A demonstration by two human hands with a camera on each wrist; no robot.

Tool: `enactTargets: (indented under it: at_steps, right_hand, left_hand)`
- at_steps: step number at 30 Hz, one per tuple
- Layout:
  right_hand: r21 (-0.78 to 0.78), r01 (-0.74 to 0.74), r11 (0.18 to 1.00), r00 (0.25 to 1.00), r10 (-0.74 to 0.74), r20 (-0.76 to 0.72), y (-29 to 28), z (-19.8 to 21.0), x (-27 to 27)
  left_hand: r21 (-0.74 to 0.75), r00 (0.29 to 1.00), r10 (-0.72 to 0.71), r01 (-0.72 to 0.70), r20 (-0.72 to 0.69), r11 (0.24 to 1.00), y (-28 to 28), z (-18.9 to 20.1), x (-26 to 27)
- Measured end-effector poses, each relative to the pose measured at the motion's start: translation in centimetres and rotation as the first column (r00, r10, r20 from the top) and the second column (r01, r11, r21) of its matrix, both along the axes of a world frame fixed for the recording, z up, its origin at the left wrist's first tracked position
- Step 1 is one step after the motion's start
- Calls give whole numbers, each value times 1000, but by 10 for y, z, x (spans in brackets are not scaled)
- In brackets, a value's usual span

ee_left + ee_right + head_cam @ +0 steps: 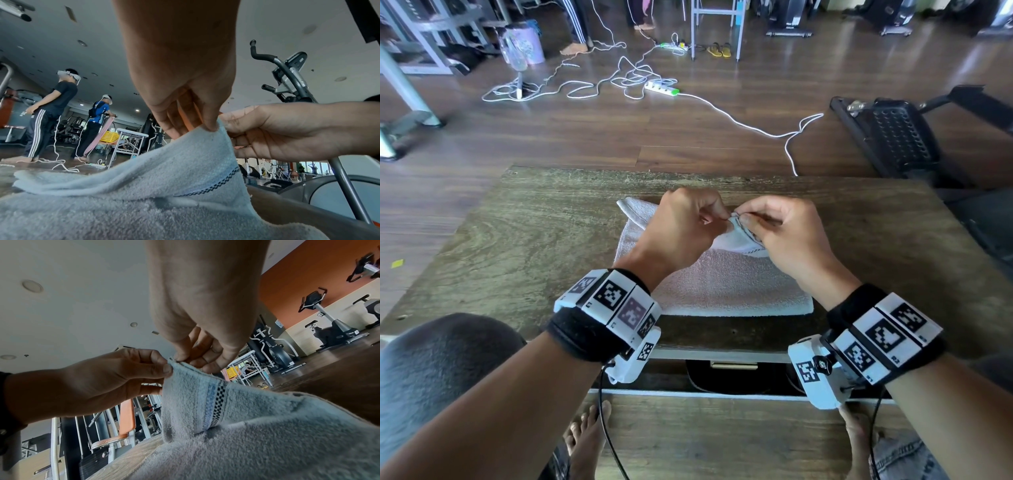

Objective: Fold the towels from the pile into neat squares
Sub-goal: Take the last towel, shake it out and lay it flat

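A pale terry towel (722, 284) lies spread on the wooden tabletop (534, 240), its far-left corner flopped over on itself. Over the towel's far edge the left hand (681, 226) pinches a raised corner between thumb and forefinger, the other fingers curled in. Touching it on the towel's right side, the right hand (784, 229) nips the same hemmed corner with thumb and fingertips. The lifted corner carries a woven band (213, 404), a blue stripe beside a dark checked line.

The cloth looks light, soft and limp; it sags between grip and tabletop, so it will probably hold no shape unsupported. The stitched hem at the corners seems the firmest place to take hold. No brand or writing can be read on the towel; the wrist bands (616, 301) show only square black-and-white code markers.
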State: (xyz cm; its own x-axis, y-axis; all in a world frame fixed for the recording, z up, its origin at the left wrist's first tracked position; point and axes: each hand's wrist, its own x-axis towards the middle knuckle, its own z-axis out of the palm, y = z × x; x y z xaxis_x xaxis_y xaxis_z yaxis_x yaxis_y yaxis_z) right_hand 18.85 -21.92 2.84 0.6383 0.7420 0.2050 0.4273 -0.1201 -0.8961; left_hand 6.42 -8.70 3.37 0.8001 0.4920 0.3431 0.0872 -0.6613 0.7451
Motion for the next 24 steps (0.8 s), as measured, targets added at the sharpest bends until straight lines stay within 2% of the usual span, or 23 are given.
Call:
enactTargets:
  at_steps: [7,16,24]
  right_hand:
    - [35,-6,999,1000,6,13,1,3,-2]
    - [19,-18,1000,999,17,35,0,3,-2]
    - [29,-21,999,999,20,26,0,2,-2]
  left_hand:
    - [-89,1000,14,-14,-3,996,-3,5,1]
    - [-80,1000,21,-23,-23,997,-2,3,2]
    - [-117,1000,-10,13,27,993,-3,1,3]
